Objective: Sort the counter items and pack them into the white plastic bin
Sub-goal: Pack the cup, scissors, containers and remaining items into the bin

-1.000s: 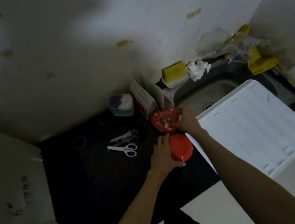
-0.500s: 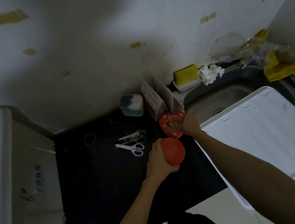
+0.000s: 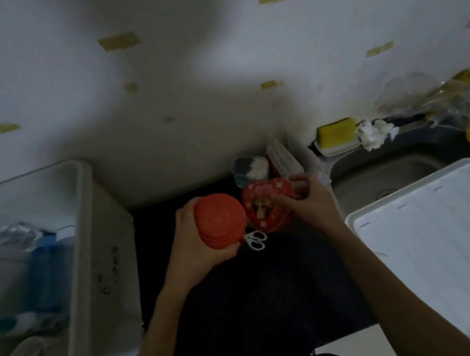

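My left hand (image 3: 195, 247) grips a round red ribbed container (image 3: 219, 219), lifted off the black counter (image 3: 249, 301). My right hand (image 3: 307, 205) holds a red heart-shaped tin (image 3: 266, 203) by its right edge, also raised, just right of the container. The white plastic bin (image 3: 92, 265) stands at the left and holds bottles, a blue item and a white roll. White-handled scissors (image 3: 255, 240) peek out below the two red items.
A small lidded tub (image 3: 249, 169) and upright flat packets (image 3: 282, 157) stand against the wall. A steel sink (image 3: 384, 176) lies to the right, with a yellow sponge (image 3: 336, 130) behind it. A white ridged lid (image 3: 453, 246) covers the sink's front right.
Both hands lifted their red items off the counter and carried them up and left toward the bin. The view swung left, bringing the bin's inside into sight.
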Demonstrator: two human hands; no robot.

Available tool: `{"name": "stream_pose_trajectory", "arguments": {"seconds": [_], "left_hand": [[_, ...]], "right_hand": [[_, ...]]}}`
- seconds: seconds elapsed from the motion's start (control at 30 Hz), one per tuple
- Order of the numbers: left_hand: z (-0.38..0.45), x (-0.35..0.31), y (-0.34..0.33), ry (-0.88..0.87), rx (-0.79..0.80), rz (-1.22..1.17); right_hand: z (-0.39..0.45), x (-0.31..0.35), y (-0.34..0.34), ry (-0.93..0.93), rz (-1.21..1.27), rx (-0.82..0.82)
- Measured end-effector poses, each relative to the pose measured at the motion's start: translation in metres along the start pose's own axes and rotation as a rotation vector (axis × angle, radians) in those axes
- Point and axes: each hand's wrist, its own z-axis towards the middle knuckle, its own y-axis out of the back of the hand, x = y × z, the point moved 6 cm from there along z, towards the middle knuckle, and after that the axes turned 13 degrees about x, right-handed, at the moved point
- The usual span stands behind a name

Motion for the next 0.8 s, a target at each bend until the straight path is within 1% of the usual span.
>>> {"name": "stream_pose_trajectory", "arguments": {"seconds": [0.13, 0.3, 0.37, 0.47, 0.63, 0.7, 0.8], "left_hand": [[-0.028, -0.009, 0.094, -0.06, -0.126, 0.067], [-0.077, -0.003, 0.206, -0.122, -0.218, 0.04], [-0.099, 0.006, 0.249, -0.14, -0.278, 0.043], [-0.129, 0.033, 0.306, -0.12, -0.346, 0.04], [-0.157, 0.101, 0.365, -0.067, -0.382, 0.033], [-0.163, 0.128, 0.38, -0.051, -0.41, -0.006], [-0.16, 0.164, 0.396, -0.016, -0.41, -0.046]], "right_hand": [[0.003, 0.065, -0.053, 0.087, 0.041, 0.073], [-0.003, 0.138, -0.139, 0.14, 0.151, 0.211], [-0.009, 0.164, -0.178, 0.143, 0.214, 0.283], [-0.016, 0.198, -0.239, 0.14, 0.24, 0.378], [-0.017, 0.235, -0.337, 0.152, 0.136, 0.464], [-0.009, 0.236, -0.375, 0.095, 0.14, 0.466], [0.014, 0.222, -0.429, -0.01, 0.198, 0.411]]}}
